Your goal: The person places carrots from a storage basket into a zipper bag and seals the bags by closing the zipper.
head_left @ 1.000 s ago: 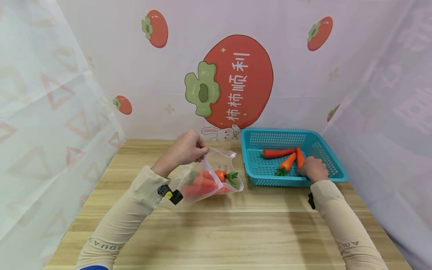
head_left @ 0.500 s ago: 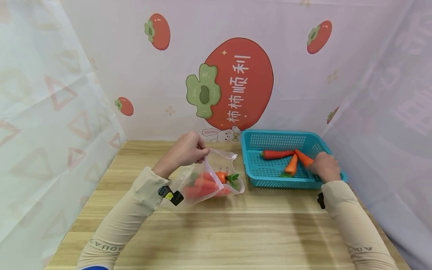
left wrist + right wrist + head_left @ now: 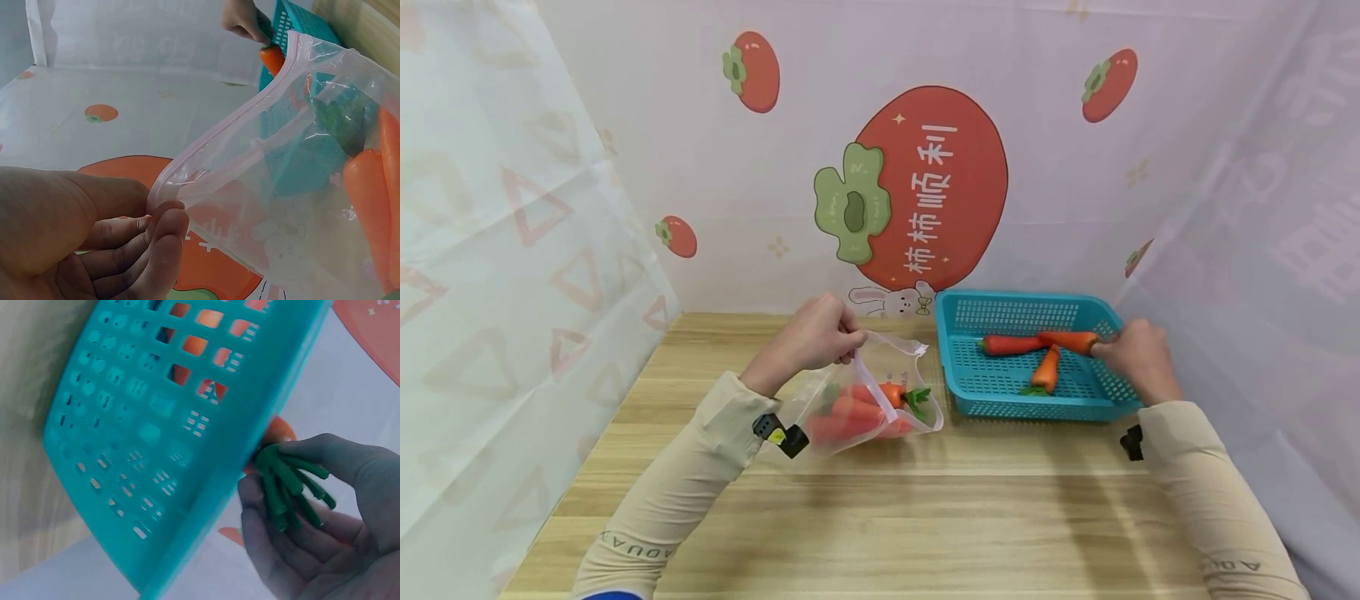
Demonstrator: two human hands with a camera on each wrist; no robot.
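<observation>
My left hand [image 3: 823, 333] pinches the top edge of a clear zip bag [image 3: 880, 358] between thumb and fingers, holding its mouth up and toward the right. Inside the bag lie several carrots [image 3: 853, 410], one with green leaves poking toward the opening. At the blue basket's right side, my right hand [image 3: 1142, 354] grips an orange carrot [image 3: 1071, 341] by its leafy end. In the right wrist view its green stalks [image 3: 287, 487] stick out between thumb and fingers, beside the basket rim. A red carrot [image 3: 1011, 344] and another orange carrot [image 3: 1046, 371] lie in the basket.
The blue perforated basket [image 3: 1037, 408] stands at the back right of the wooden table [image 3: 880, 525], to the right of the bag. A printed cloth backdrop [image 3: 1045, 167] rises behind, with cloth walls on both sides.
My right hand has moved right and up with the carrot, swinging its tip leftward over the red one. The other orange carrot has shifted slightly right. The left hand and bag hold still.
</observation>
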